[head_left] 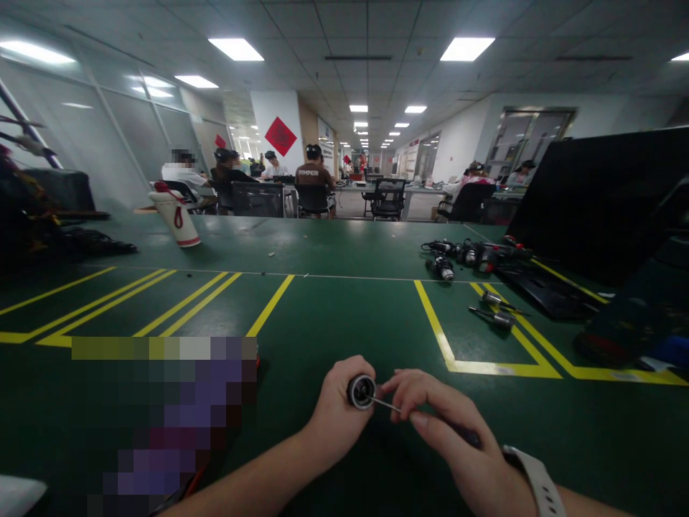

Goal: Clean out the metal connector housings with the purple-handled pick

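Green tabletop (349, 309); left hand (338, 411) clamps dark cylinder (362, 392); right hand (452, 409) grips thin tool (387, 404), pointed into it; work seems midway, unfinished.

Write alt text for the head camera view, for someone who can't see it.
A person's left hand grips a dark cylindrical part, open end toward the camera, while the right hand holds a thin-shafted tool to that end. Below is a green table with yellow tape lines; people sit beyond it.

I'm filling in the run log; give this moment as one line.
left hand: gripping dark cylindrical part | right hand: holding thin-shafted tool, tip at part's open end | white cup: on green table
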Demonstrator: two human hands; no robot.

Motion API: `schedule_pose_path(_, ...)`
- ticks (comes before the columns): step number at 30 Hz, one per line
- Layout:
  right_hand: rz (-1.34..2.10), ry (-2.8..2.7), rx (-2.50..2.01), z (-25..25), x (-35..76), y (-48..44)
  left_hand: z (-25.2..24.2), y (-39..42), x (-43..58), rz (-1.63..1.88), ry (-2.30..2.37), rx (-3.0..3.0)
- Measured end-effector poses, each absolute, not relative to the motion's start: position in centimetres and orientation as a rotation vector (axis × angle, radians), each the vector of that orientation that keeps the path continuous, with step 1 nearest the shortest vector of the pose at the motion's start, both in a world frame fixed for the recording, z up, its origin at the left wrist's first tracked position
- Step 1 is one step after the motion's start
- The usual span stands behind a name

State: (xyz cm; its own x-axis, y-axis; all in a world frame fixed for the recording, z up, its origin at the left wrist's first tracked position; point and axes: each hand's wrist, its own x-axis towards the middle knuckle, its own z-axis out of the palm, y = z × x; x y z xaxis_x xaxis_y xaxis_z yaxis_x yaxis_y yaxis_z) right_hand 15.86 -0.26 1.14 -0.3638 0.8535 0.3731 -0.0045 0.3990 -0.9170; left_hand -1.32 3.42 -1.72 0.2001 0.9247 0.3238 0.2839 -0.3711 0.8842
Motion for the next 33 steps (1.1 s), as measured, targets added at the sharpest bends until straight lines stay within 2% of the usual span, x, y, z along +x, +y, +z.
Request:
schedule_pose_path(6,1.306,-1.448,-0.719,0.4,15.6,0.3,-1.7,3.3,-1.5,1.159,1.146,1.779)
schedule_pose_path(13,1.246,-1.519,-0.667,0.3,15.9,0.2,-2.1,3.3,-1.5,1.145,1.165,1.797)
schedule_pose_path(25,0.660,-1.923,-0.710,1.5,15.8,-0.9,-2.0,3.4,-1.2,1.198,1.172,1.810)
schedule_pose_path(33,1.000,-1.736,-0.745,0.8,15.7,-0.1,-2.0,3.3,-1.3,1.196,1.177,1.785)
